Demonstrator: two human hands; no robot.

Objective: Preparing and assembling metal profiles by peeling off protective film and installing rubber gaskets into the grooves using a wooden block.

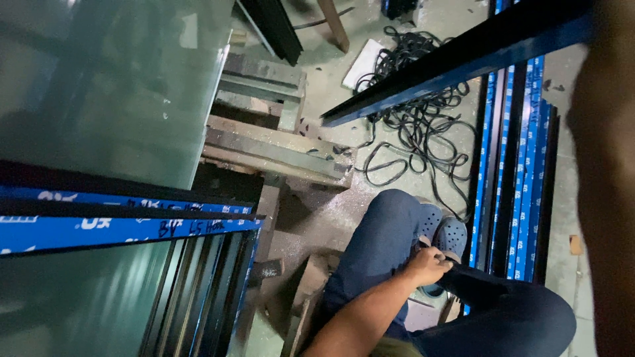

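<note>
- Fingers of left hand (428, 266) curl narrow on my dark trouser leg (390, 244), holding nothing; right hand blurred, can't tell.
- Loose black cable (423, 125) on floor could snag a foot.
- Glass pane (112, 86) close by; a knock might chip it.

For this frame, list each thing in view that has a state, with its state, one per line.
Left hand: fingers curled, resting at the person's trouser leg near the knee.
Right hand: not clearly in view; a blurred dark shape fills the right edge.
Glass sheet: lying flat, resting on the frame.
Frame: black, blue film still on it.
Cord: loose, tangled on the floor.
Profiles: laid side by side on the floor, blue film on.
Shoes: on the feet.
</note>
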